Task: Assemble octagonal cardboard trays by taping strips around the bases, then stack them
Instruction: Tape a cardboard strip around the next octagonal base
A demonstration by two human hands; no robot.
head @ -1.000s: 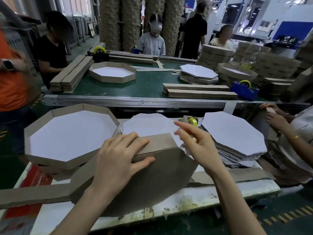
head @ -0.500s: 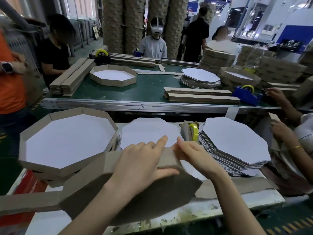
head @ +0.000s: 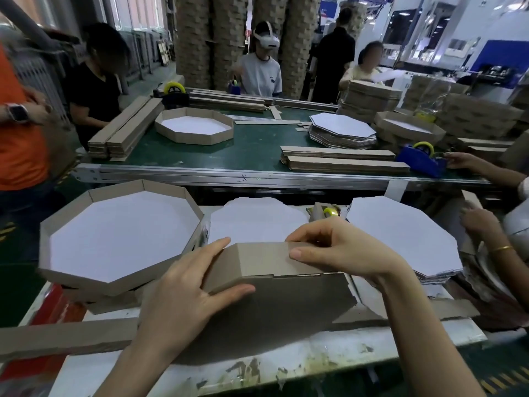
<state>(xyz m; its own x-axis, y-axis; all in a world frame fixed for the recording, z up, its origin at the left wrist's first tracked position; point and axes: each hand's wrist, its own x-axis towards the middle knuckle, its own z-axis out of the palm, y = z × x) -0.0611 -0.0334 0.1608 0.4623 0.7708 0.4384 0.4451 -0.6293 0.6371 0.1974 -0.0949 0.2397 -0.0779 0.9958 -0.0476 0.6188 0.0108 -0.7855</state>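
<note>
An octagonal base [head: 280, 308] lies brown side up and tilted at the table's front edge. A brown cardboard strip [head: 263, 260] stands folded along its far edge. My left hand [head: 186, 293] grips the strip's left corner, fingers over the top and thumb on the base. My right hand [head: 340, 250] pinches the strip's upper edge on the right, thumb on its near face. The strip's loose tail [head: 65, 336] runs out to the left. A finished tray [head: 120, 236] sits on others at the left. A stack of white bases [head: 400, 239] lies at the right.
A single white base [head: 257, 219] lies behind the strip, next to a tape roll [head: 329, 212]. Beyond runs a green conveyor [head: 252, 150] with strips, a tray and a blue tape dispenser [head: 420, 159]. Another person's hands [head: 481, 224] work at the right. Several people stand around.
The base and strip have shifted right and turned a little. My right hand came down from the air onto the strip's top edge and now pinches it. My left hand slid along to the corner.
</note>
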